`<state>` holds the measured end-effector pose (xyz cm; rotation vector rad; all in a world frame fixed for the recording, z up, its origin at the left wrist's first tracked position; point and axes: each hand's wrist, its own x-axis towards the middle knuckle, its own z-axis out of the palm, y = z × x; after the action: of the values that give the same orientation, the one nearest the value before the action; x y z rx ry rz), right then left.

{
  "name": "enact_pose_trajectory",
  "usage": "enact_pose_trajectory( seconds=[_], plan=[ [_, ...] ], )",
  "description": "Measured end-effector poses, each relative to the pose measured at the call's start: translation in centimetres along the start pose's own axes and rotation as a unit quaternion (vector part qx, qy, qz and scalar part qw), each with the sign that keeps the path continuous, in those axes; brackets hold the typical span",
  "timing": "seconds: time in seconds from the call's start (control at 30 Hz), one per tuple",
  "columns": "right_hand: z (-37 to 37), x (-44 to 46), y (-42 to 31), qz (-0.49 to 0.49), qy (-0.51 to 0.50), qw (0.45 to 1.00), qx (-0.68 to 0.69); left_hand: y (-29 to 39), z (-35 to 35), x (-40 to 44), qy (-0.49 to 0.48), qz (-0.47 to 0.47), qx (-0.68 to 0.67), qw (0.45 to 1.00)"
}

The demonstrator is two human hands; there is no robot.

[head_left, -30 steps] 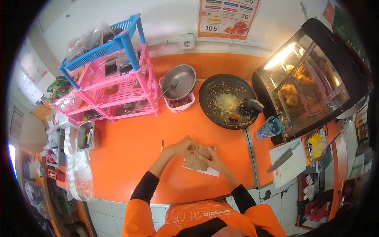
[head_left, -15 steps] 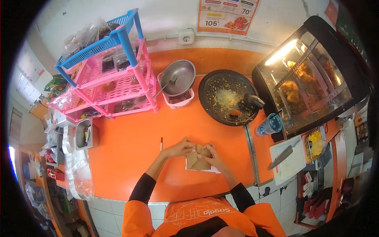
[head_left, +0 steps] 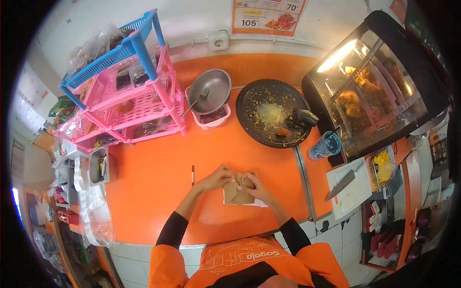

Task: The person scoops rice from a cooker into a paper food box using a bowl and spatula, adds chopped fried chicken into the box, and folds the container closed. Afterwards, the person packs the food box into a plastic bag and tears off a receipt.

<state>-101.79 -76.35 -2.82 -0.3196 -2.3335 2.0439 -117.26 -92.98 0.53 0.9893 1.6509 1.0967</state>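
A small brown paper envelope (head_left: 234,197) with flaps meeting near its middle lies on the orange table, white paper (head_left: 260,203) showing from under it. At its upper left, my left hand (head_left: 218,178) pinches the paper edge between thumb and fingers. My right hand (head_left: 257,187) is closed on the right side of the envelope, its thumb pressed on the flap. Both hands cover part of the upper edge. A slim marker (head_left: 193,175) lies to the left of my left hand, apart from it.
Behind stand a pink and blue rack (head_left: 158,91), a metal bowl (head_left: 210,91) with a fork, and a stone mortar (head_left: 273,135). To the right are a lit food warmer (head_left: 370,96), a plastic cup (head_left: 325,145) and a knife (head_left: 342,184) on a cutting board (head_left: 350,197).
The view has shifted slightly, so the surroundings sit a little higher and further left. Both hands keep their hold on the envelope, with only small finger movements.
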Motion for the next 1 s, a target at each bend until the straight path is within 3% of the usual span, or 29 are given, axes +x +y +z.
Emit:
enact_pose_trajectory(
  seconds=[0.3, 0.37, 0.4, 0.47, 0.63, 0.7, 0.93, 1.0],
  plan=[
    [-0.2, -0.1, -1.1, 0.004, -0.012, 1.000, -0.028, -1.0, 0.1, 0.3, -0.022, -0.002, -0.057, 0.998],
    [0.1, 0.1, -0.5, -0.027, 0.002, 0.998, -0.053, -1.2, 0.3, 0.8, -0.011, 0.079, 0.134, 0.988],
    [0.2, 0.1, -0.3, -0.059, 0.012, 0.995, -0.080, -1.1, 0.6, 0.9, -0.013, 0.078, 0.134, 0.988],
    [-0.4, 0.2, -0.4, -0.027, -0.013, 0.997, -0.065, -1.2, 1.2, 1.1, 0.027, 0.036, 0.175, 0.984],
    [-2.0, 0.0, -2.7, 0.032, -0.064, 0.997, -0.023, -2.6, 0.7, 2.0, 0.030, 0.036, 0.176, 0.983],
    [-2.1, 0.3, -2.8, -0.064, -0.118, 0.979, -0.154, -2.0, 0.5, 2.0, 0.035, 0.045, 0.165, 0.985],
    [-1.4, 0.2, -2.4, -0.059, -0.107, 0.985, -0.121, -1.6, 1.1, 2.3, 0.054, 0.057, 0.216, 0.973],
    [-1.1, 0.3, -2.4, -0.078, -0.105, 0.977, -0.168, -1.2, 1.5, 2.3, 0.072, 0.053, 0.225, 0.970]
  ],
)
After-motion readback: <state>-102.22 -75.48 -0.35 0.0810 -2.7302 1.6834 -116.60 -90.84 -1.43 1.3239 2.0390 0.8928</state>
